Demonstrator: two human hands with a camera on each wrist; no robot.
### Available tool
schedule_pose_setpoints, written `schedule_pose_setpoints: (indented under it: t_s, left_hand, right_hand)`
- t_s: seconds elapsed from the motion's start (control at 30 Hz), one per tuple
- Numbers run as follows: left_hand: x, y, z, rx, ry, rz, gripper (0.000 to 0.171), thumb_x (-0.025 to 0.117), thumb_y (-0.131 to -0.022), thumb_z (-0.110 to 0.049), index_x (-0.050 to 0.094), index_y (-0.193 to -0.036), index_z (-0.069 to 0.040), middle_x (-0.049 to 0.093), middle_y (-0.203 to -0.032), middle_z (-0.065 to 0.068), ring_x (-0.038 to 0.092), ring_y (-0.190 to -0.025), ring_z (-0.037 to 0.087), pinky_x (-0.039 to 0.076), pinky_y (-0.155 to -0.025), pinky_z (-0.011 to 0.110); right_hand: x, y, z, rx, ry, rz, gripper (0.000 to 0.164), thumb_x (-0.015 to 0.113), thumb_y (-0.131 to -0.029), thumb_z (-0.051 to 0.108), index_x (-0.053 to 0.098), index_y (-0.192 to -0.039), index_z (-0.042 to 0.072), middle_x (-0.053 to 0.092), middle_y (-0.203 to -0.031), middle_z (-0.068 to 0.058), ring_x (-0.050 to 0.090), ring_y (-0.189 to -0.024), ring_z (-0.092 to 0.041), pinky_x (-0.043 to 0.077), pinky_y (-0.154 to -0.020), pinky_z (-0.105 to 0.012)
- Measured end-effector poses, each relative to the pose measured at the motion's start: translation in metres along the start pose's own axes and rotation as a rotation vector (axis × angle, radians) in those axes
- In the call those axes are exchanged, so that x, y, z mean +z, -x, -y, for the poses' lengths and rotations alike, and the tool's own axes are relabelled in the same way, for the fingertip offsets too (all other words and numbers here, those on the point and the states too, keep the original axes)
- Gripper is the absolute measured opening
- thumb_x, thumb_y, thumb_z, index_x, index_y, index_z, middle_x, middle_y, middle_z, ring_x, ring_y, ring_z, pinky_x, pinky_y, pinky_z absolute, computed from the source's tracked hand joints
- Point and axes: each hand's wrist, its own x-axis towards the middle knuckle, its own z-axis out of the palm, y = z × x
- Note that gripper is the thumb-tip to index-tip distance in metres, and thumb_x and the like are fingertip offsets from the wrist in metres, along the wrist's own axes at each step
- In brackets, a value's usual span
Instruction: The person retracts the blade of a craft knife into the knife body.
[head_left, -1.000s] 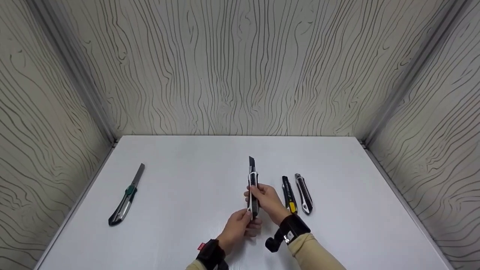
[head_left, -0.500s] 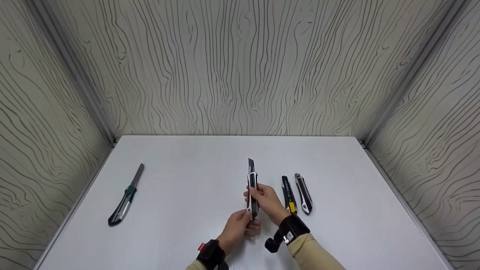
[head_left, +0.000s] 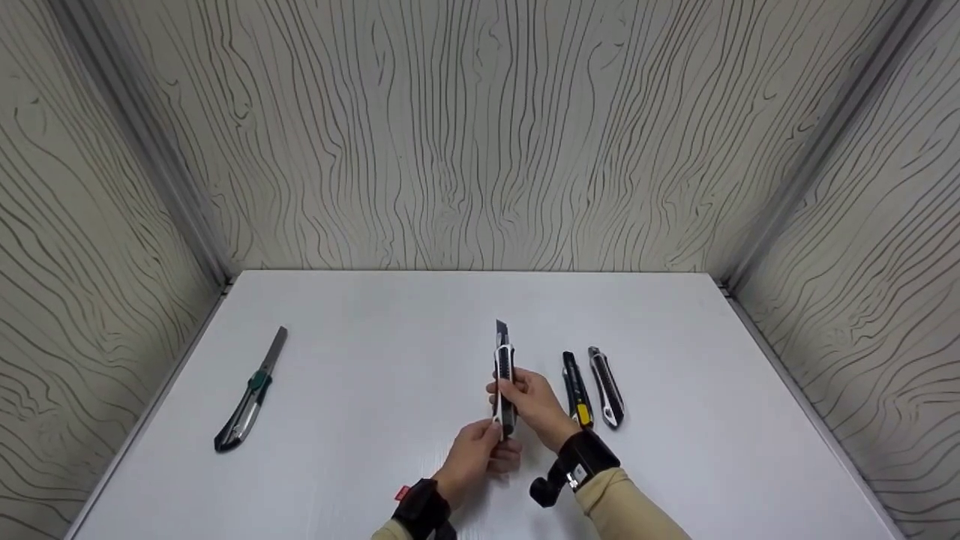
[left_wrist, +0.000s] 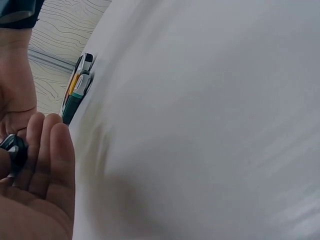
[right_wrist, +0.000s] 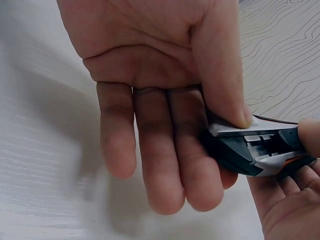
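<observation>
A black-and-white utility knife (head_left: 505, 360) points away from me above the white table, its snap-off blade (head_left: 502, 328) out at the far end. My right hand (head_left: 536, 397) grips the body from the right, thumb lying along its top face. At the near end, my left hand (head_left: 474, 454) pinches the butt between thumb and fingers. In the right wrist view the left hand (right_wrist: 155, 115) has its other fingers stretched past the knife butt (right_wrist: 235, 155), while the right thumb (right_wrist: 310, 136) lies at the slot. Mostly hand shows in the left wrist view, with a bit of knife (left_wrist: 19, 152).
Right of my hands lie a black-and-yellow utility knife (head_left: 576, 382) and a black-and-white one (head_left: 609, 390). A green-handled utility knife (head_left: 244, 412) with its blade extended lies far left. Wood-grain walls (head_left: 480, 150) enclose the white table (head_left: 375, 315) at back and sides.
The blade of the held utility knife has slid back a little into the body, as my right thumb moved slightly toward me. My left hand stays at the butt.
</observation>
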Motion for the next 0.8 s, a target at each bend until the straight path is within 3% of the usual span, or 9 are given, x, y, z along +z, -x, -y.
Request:
schedule_pose_setpoints:
  t_s: [0.43, 0.8]
  left_hand:
    - [-0.0003, 0.0000, 0.0010, 0.006, 0.006, 0.002, 0.035, 0.036, -0.105, -0.015, 0.055, -0.111, 0.013, 0.072, -0.089, 0.011, 0.069, -0.075, 0.013, 0.060, -0.071, 0.030]
    - [-0.0008, 0.0002, 0.0018, 0.024, -0.006, -0.015, 0.034, 0.035, -0.105, -0.014, 0.055, -0.110, 0.013, 0.072, -0.090, 0.015, 0.067, -0.072, 0.012, 0.059, -0.071, 0.032]
  right_hand:
    - [0.0020, 0.0022, 0.0007, -0.024, 0.051, 0.000, 0.041, 0.051, -0.101, 0.017, 0.046, -0.129, -0.013, 0.067, -0.116, -0.021, 0.067, -0.097, -0.015, 0.052, -0.089, -0.028]
    - [0.0014, 0.0010, -0.0005, -0.017, 0.069, 0.010, 0.035, 0.051, -0.101, 0.014, 0.049, -0.127, -0.008, 0.063, -0.121, -0.025, 0.066, -0.099, -0.014, 0.051, -0.089, -0.026]
